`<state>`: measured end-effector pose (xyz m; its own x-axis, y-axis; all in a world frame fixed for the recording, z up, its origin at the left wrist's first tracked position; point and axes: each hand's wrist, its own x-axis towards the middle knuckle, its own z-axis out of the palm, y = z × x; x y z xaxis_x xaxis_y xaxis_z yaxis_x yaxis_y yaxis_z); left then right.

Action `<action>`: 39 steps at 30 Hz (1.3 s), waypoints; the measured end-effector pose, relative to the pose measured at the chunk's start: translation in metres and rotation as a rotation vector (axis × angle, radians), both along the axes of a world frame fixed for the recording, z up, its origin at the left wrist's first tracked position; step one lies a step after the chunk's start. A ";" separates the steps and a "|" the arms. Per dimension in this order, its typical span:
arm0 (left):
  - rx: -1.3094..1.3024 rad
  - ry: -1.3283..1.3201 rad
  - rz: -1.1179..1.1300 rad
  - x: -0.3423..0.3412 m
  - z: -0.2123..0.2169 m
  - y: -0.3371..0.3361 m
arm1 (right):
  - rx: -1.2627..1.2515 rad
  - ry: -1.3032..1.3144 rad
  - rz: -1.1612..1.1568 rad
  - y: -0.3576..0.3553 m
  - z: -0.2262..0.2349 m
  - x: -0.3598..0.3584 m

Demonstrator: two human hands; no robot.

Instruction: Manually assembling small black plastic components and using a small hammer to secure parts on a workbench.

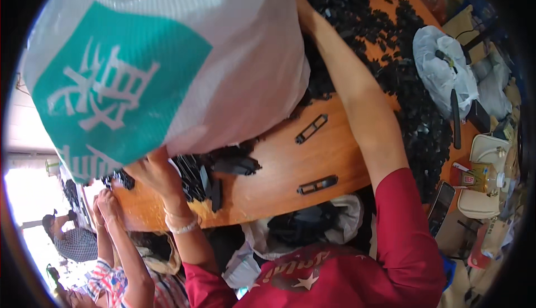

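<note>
A big white woven sack (257, 62) with a green printed panel bulges over the table's far left side. My left hand (156, 175), with a bracelet at the wrist, grips the sack's lower edge; its fingertips are partly hidden there. My right arm reaches up along the sack's right side, and the hand itself is hidden behind it. Black plastic pieces (204, 177) lie on the table beside my left hand. Two separate black rectangular frames (311, 129) rest on the bare wood in front of me.
A large heap of small black parts (413, 112) spreads over the wooden table (268, 188). A white plastic bag (441, 65), a phone (442, 201) and a bottle (488, 179) are at the right. A co-worker's hands (106, 204) are close by at the left. An open sack (349, 218) sits below the edge.
</note>
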<state>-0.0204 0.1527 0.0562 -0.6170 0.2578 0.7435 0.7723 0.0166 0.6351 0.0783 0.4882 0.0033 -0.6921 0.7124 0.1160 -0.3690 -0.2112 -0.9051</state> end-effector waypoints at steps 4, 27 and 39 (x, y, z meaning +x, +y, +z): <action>0.031 0.018 -0.055 -0.004 0.004 0.017 | 0.006 0.145 0.102 0.003 -0.009 0.001; 0.209 -0.044 -0.258 0.004 0.012 0.029 | 0.277 0.079 0.059 0.020 -0.103 0.061; 0.028 0.064 -0.017 0.027 0.020 0.028 | 0.644 -0.277 -0.657 -0.112 -0.016 0.124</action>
<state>0.0061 0.1808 0.0764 -0.5637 0.2467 0.7883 0.8113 -0.0136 0.5844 0.2021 0.3760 -0.0130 -0.2393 0.8245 0.5127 0.0080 0.5297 -0.8481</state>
